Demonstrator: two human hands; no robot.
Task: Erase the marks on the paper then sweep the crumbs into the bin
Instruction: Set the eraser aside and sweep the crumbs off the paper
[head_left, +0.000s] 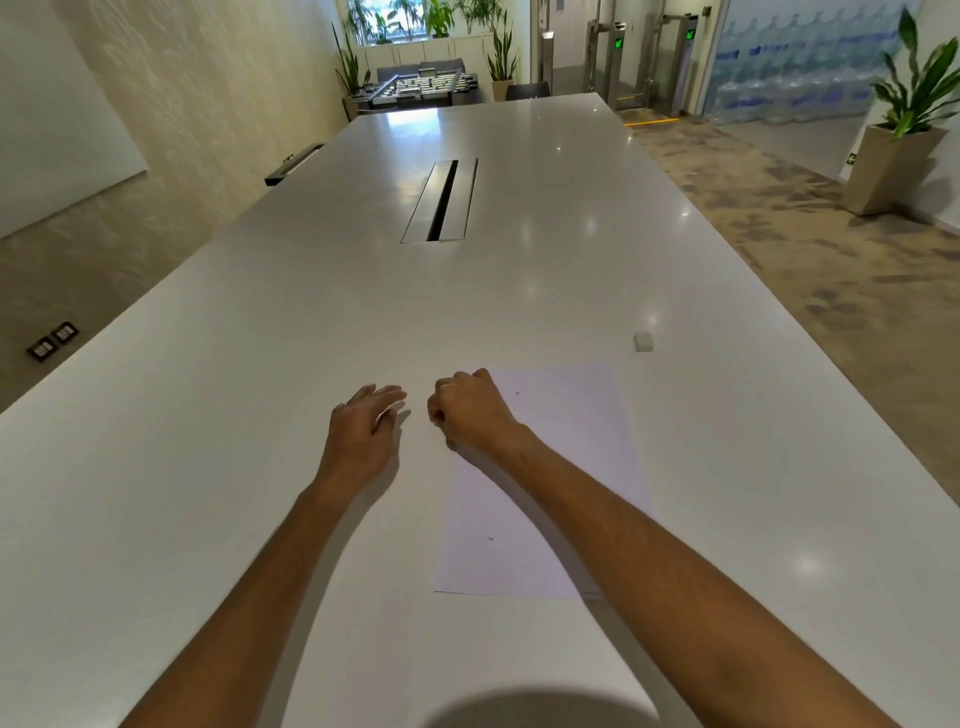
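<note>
While both forearms reach over the long white glossy table (260, 415), the left hand (363, 431) lies flat on the bare tabletop with fingers straight. The right hand (470, 410) is curled into a loose fist at the far left corner of the white rectangular paper sheet (566, 441); whether it holds anything, I cannot tell. Beyond the sheet lies a small white block eraser (643, 341), untouched.

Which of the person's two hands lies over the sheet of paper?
The right hand, curled into a fist over the white paper sheet's far-left corner; the left hand rests flat on the bare white table.
</note>
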